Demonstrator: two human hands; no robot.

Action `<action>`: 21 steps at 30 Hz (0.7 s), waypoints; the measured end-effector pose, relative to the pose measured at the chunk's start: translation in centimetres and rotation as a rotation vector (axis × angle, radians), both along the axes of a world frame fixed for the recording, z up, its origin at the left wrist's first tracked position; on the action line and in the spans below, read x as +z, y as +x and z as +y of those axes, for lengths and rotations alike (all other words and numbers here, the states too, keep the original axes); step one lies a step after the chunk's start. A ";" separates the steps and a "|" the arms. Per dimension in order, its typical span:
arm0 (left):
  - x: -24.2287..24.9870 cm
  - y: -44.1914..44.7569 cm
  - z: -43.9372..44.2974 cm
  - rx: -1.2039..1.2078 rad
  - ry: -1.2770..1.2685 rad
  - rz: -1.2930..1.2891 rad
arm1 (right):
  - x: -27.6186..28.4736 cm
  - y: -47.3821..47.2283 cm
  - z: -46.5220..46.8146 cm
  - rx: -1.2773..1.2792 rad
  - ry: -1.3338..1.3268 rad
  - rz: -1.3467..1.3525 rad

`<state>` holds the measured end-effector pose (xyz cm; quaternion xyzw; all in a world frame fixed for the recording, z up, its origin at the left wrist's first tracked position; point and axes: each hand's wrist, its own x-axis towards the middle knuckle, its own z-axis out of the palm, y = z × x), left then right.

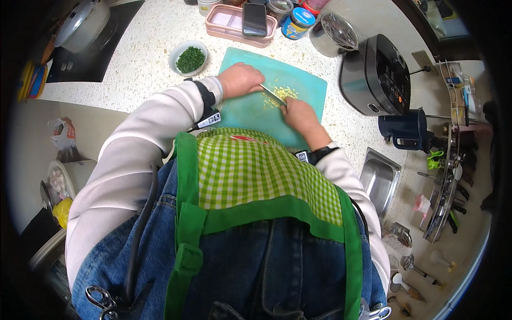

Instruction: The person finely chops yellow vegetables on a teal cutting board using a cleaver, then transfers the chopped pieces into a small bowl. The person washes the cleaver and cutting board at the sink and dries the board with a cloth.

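Note:
A teal cutting board (pixel 240 116) lies on the speckled counter before me. On it is a small spread of finely chopped pale yellow food (pixel 286 93), and a knife's blade (pixel 273 95) stands over these bits between my hands. My left hand (pixel 241 80) is closed at the blade's upper left end. My right hand (pixel 300 116) closes round the other end; the handle is hidden, so which hand covers it cannot be told. Left of the board sits a white bowl (pixel 172 60) of chopped dark green herbs (pixel 190 59).
Behind the board stand a pink divided tray (pixel 224 34) with a phone (pixel 255 20) on it, and several jars. To the right are a rice cooker (pixel 360 76), a dark blue kettle (pixel 404 127) and a steel sink (pixel 380 176). A pot (pixel 86 28) is on the hob (pixel 80 66) at left.

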<state>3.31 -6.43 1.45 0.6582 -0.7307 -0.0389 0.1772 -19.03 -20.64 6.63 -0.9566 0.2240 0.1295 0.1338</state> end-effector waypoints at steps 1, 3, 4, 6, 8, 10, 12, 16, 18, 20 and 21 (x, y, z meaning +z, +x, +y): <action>-0.1 -0.3 0.0 -0.003 -0.016 -0.017 | -0.1 0.0 0.0 -0.012 0.013 0.002; -0.2 -0.4 0.1 0.009 -0.043 -0.014 | -0.3 0.0 0.2 0.010 0.014 0.012; -0.2 -0.6 0.2 0.009 -0.047 0.010 | -0.3 0.0 0.2 0.021 -0.002 0.016; -0.2 -0.5 0.4 0.009 -0.047 0.018 | -0.5 0.1 0.4 0.020 -0.125 -0.080; -0.1 -0.4 0.5 0.058 0.004 -0.019 | -0.6 0.1 0.4 0.041 -0.021 0.018; 0.0 -0.4 0.5 -0.010 -0.021 -0.020 | -0.8 0.1 0.3 0.019 0.078 0.025; 0.2 -0.3 0.4 -0.011 -0.033 -0.009 | -0.9 -0.1 0.3 0.041 0.005 -0.072; 0.4 -0.2 0.5 -0.024 -0.018 -0.011 | -0.9 -0.5 0.7 0.078 -0.048 -0.133; 0.2 -0.1 0.6 -0.041 -0.021 -0.028 | -0.6 -0.5 0.9 0.016 0.017 -0.039; -0.1 -0.2 0.5 -0.086 -0.101 0.012 | -0.4 -0.4 0.9 0.009 0.086 0.019; -0.3 -0.5 0.6 -0.029 -0.066 0.015 | -0.2 -0.3 0.9 0.027 0.011 -0.023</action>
